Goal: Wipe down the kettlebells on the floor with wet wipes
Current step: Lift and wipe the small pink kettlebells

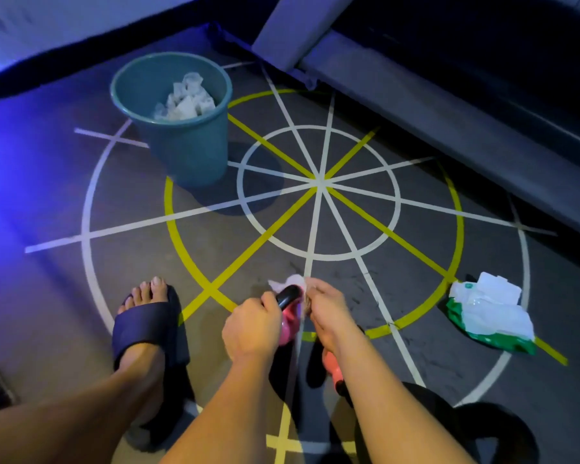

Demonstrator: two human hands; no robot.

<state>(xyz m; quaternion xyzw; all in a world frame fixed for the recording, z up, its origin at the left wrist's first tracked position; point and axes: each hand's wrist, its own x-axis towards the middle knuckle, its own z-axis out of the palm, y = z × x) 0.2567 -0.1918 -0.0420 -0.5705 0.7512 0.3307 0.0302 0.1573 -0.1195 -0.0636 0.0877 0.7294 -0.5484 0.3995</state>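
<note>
Dark shape (476,430): bottom right; rounded, black, matte. Possibly another kettlebell; cannot tell.
Second kettlebell (332,365): lower centre, under the right forearm; smooth pink with black parts. No wipe on it.
Left hand (252,329): lower centre; fingers curled round the black handle, steadying it.
Right hand (327,309): just right of the left hand; fingers pinch the wipe against the handle.
Kettlebell (289,318): between the hands; glossy pink body, curved black handle. Its base is hidden.
Wipe (290,280): thin, white, crumpled, bunched over the handle top.
Pack (489,316): right of frame; soft green-and-white plastic, open, sheets showing.
Floor (416,262): grey, matte; white and yellow rings and spokes.
Bin (188,152): upper left; teal plastic, round, tapered. Crumpled used wipes (186,100) inside.
Progress: judged under way. The binned wipes suggest earlier wiping; the handle is in work, and the body and second kettlebell apparently remain.
</note>
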